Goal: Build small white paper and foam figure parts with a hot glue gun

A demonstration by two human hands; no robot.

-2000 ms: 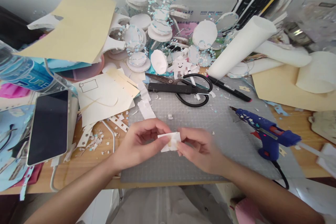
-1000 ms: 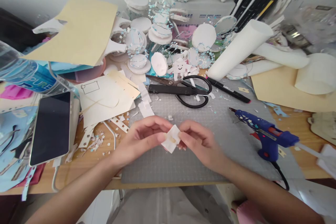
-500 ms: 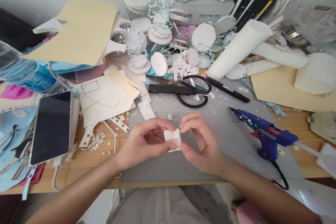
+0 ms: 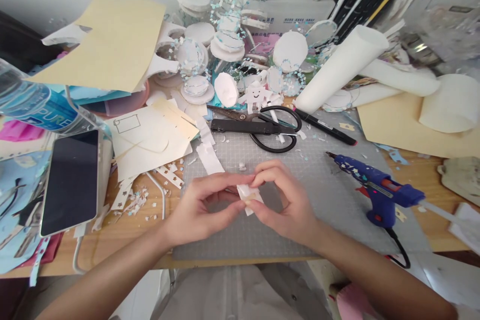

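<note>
Between my two hands, above the grey cutting mat, is a small folded piece of white paper. My left hand pinches its left side between thumb and fingers. On the other side, the thumb and fingertips of my right hand close on the same piece. A tan patch shows on the paper's face near the thumbs. Behind my left hand a white paper strip lies partly on the mat.
Scissors, a retractable knife and a black marker lie beyond my hands. A blue hot glue gun rests at right. A phone and water bottle stand left. White paper crafts crowd the back.
My right fingers have come down onto the paper, which has tilted and shifted slightly right. Both hands' fingertips are now closer together.
</note>
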